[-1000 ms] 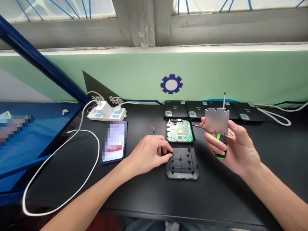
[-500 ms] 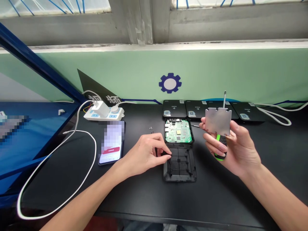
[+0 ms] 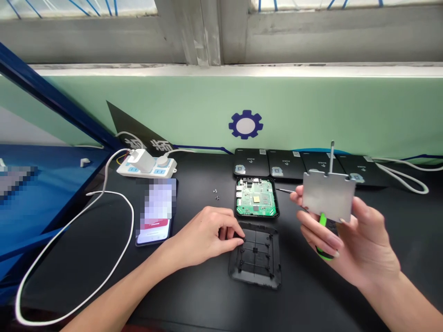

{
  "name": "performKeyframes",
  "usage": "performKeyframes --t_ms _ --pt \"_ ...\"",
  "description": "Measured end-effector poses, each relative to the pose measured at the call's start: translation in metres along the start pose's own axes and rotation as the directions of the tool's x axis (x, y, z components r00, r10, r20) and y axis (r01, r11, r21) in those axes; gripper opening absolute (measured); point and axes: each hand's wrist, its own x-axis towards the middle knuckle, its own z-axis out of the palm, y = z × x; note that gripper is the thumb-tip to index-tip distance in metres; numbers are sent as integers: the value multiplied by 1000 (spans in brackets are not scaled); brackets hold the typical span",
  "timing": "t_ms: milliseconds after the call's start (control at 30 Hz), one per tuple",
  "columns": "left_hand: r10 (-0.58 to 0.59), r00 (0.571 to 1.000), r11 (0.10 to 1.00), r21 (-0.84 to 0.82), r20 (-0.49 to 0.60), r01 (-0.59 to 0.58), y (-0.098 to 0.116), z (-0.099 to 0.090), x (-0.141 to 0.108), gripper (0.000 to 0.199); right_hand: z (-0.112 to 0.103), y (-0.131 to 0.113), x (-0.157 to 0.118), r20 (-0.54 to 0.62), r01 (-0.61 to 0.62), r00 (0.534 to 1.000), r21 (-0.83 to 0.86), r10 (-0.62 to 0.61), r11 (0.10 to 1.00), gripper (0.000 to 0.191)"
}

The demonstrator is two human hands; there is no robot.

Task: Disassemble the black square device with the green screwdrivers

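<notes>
My left hand (image 3: 211, 235) pinches the upper left edge of a black plastic cover (image 3: 255, 251), which lies inside-up on the table. My right hand (image 3: 360, 240) is raised, closed on a flat silver metal plate (image 3: 328, 196) with notched edges. The same hand also grips a screwdriver (image 3: 331, 157) with a green and black handle; its shaft points up behind the plate. Just beyond the cover sits an opened black box with a green circuit board (image 3: 265, 200) inside. Several small screws (image 3: 216, 196) lie left of the box.
Several closed black boxes (image 3: 252, 161) stand in a row at the back. A thin metal shaft (image 3: 285, 190) lies right of the opened box. To the left are a phone (image 3: 155, 233), a white power strip (image 3: 147, 171) and a looped white cable (image 3: 132, 216).
My left hand has drawn the cover toward me, leaving a gap between it and the opened box. My right hand has moved right and nearer with the plate and screwdriver.
</notes>
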Motion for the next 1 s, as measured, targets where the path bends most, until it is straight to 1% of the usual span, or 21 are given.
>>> performKeyframes --t_ms 167,367,500,600,667,733,800,900,1000 --pt "-26 1000 1000 -11 10 27 1 -1 0 7 2 -2 -7 90 -30 996 16 29 999 53" --pt "-11 1000 1000 -8 0 11 1 -1 -1 14 2 6 -3 58 -35 998 -25 36 999 63" --pt "35 999 999 22 7 -36 1 -2 -1 12 -1 5 -4 58 -23 998 -24 24 999 58" --pt "70 997 997 36 -14 -69 -3 -1 1 11 -1 0 -4 87 -31 996 -20 32 999 52" --pt "80 996 997 21 -37 -80 -8 1 2 11 -1 -2 -4 100 -36 994 -15 37 999 51" --pt "77 996 997 -13 -41 -77 -11 2 3 9 -1 -2 -3 103 -33 994 -9 33 999 52" --pt "50 998 998 -37 -29 -51 -12 1 4 8 -1 -2 -3 96 -32 995 -13 33 999 52" --pt "15 1000 1000 -18 -21 -16 -9 -1 4 7 -3 0 -2 89 -22 996 -28 25 999 53" --pt "17 1000 1000 0 -24 -17 -7 -2 4 7 -4 2 -1 94 -9 996 -44 13 999 54"
